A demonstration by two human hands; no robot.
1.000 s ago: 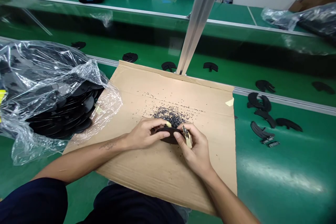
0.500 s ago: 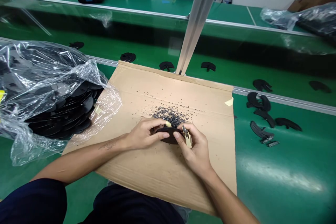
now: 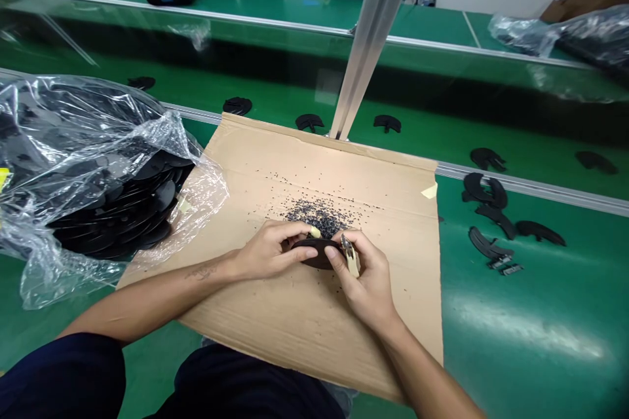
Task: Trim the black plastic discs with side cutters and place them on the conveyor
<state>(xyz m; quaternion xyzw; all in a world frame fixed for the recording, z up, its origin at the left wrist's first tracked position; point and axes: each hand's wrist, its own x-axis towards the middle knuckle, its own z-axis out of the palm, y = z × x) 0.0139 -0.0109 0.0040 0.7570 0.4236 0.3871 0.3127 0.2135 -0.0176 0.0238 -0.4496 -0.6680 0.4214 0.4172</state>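
Note:
A thin, round-edged black plastic piece is held level between both hands, low over the cardboard sheet. My left hand pinches its left side, thumb on top; a pale yellow cover is on one fingertip. My right hand grips the right side with thumb and fingers. Tucked in that same hand is a small pair of nippers with metal jaws and pale handles, pointing up. Just beyond the piece lies a scatter of tiny black bits. The fingertips under the piece are hidden.
On the left, a clear plastic bag spills stacked black discs. Several curved black pieces lie on the green surface at right. A metal post rises beyond the cardboard; more pieces sit on the green strip behind.
The black pieces on the green strip behind the cardboard have shifted slightly left. Both hands, the held piece and the nippers look almost unmoved.

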